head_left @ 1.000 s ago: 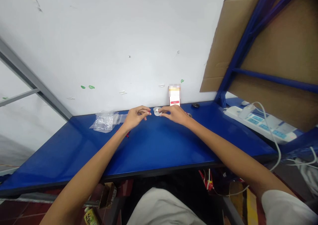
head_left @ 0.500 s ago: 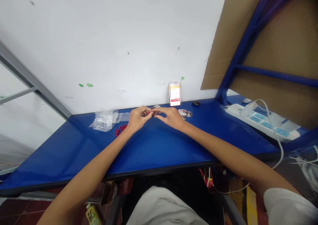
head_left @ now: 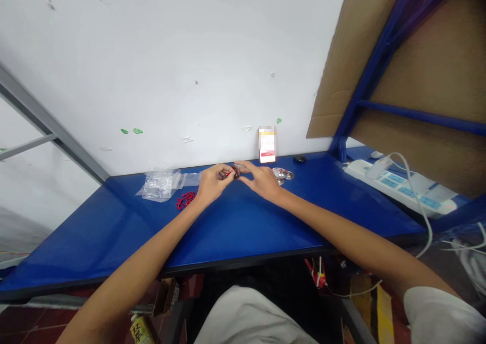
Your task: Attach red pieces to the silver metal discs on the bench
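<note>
Both of my hands meet over the far middle of the blue table [head_left: 235, 222]. My left hand [head_left: 211, 182] pinches a small red piece [head_left: 227, 173] between its fingertips. My right hand [head_left: 259, 180] holds a small round disc [head_left: 236, 170] against that red piece. Just right of my right hand lie a few silver round discs [head_left: 281, 173]. A small heap of red pieces [head_left: 185, 199] lies on the table just left of my left wrist.
Clear plastic bags [head_left: 159, 184] lie at the back left. A red and white card [head_left: 267, 144] leans on the white wall, a dark round object [head_left: 299, 158] beside it. A white power strip [head_left: 402, 188] with cable sits right, below a blue shelf frame and cardboard.
My right hand brought a round disc from the table's back edge to my left hand's fingertips. The hands drew together, uncovering the silver discs on the right and the red heap on the left.
</note>
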The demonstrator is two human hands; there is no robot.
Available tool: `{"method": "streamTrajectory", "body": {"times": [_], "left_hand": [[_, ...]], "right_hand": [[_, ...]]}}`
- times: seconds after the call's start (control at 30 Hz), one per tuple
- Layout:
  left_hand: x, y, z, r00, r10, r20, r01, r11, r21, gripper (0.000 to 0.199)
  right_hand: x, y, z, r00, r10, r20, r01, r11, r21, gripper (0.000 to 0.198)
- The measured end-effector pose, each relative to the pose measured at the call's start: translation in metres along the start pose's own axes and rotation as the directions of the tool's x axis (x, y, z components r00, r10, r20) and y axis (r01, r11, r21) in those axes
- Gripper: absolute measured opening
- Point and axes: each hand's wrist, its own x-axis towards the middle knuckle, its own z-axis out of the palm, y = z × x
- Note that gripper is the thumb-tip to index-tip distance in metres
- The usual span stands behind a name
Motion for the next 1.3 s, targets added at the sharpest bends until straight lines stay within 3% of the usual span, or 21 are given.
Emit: {"method": "streamTrajectory", "body": {"times": [0.1, 0.2, 0.37, 0.5, 0.67, 0.8, 0.97, 1.1, 1.2, 1.3], "left_hand": [[0.0, -0.001, 0.002, 0.999, -0.048, -0.007, 0.048, 0.997, -0.057, 0.018], [0.0, -0.004, 0.005, 0.986, -0.166, 0.033, 0.169, 0.969, -0.183, 0.022], [-0.002, -0.006, 0.012, 0.945, -0.305, 0.121, 0.327, 0.842, -0.429, 0.028], [-0.003, -0.008, 0.012, 0.927, -0.309, 0.214, 0.376, 0.747, -0.549, 0.035], [0.001, -0.011, 0.005, 0.901, -0.306, 0.309, 0.432, 0.704, -0.564, 0.037], [0.004, -0.011, 0.001, 0.896, -0.304, 0.323, 0.436, 0.737, -0.516, 0.037], [0.002, -0.011, 0.006, 0.913, -0.328, 0.242, 0.408, 0.767, -0.496, 0.041], [0.002, -0.01, 0.003, 0.908, -0.281, 0.312, 0.409, 0.761, -0.504, 0.042], [0.005, -0.011, -0.002, 0.928, -0.22, 0.3, 0.338, 0.835, -0.433, 0.034], [0.006, -0.011, -0.004, 0.962, -0.146, 0.23, 0.205, 0.943, -0.261, 0.027]], "right_hand": [[0.0, 0.003, 0.004, 0.999, -0.023, -0.026, 0.023, 0.999, 0.029, 0.048], [0.001, 0.006, 0.008, 0.997, -0.059, -0.055, 0.063, 0.995, 0.076, 0.042], [0.001, 0.01, 0.009, 0.991, -0.107, -0.075, 0.116, 0.986, 0.118, 0.04], [0.002, 0.013, 0.007, 0.988, -0.118, -0.102, 0.132, 0.981, 0.145, 0.031], [0.004, 0.02, 0.005, 0.984, -0.132, -0.122, 0.15, 0.978, 0.148, 0.018], [0.004, 0.022, 0.004, 0.987, -0.138, -0.083, 0.148, 0.98, 0.13, 0.017], [0.005, 0.02, 0.001, 0.993, -0.114, -0.018, 0.115, 0.985, 0.127, 0.012], [0.008, 0.018, -0.009, 0.99, -0.131, 0.055, 0.127, 0.988, 0.085, 0.016], [0.013, 0.018, -0.021, 0.987, -0.111, 0.116, 0.111, 0.994, 0.012, 0.014], [0.019, 0.021, -0.031, 0.983, -0.084, 0.166, 0.081, 0.996, 0.024, 0.009]]}}
